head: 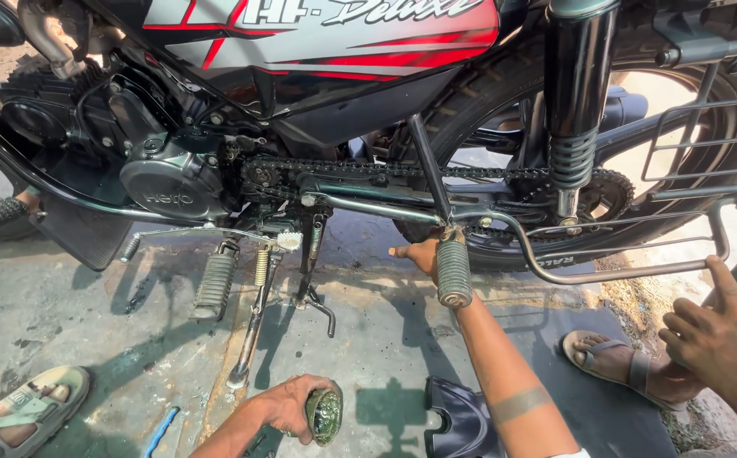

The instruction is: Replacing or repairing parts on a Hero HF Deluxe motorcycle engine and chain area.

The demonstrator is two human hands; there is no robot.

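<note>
Below, left hand [292,407] grips green cup [326,416]; right hand [419,254] behind footpeg [453,271].

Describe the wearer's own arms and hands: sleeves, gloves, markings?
Both are bare, with no gloves and no watch. The left hand and its forearm show no sleeve. The right hand is also bare; a pale band marking rings the right forearm, and a sliver of white sleeve shows at the bottom edge of the frame.

Decal [322,34] on motorcycle side panel, far centre: white slanted band with red streaks and dark script on black. Embossed maker's mark [169,199] on grey engine cover, left. No packages, signs or screens.
</note>
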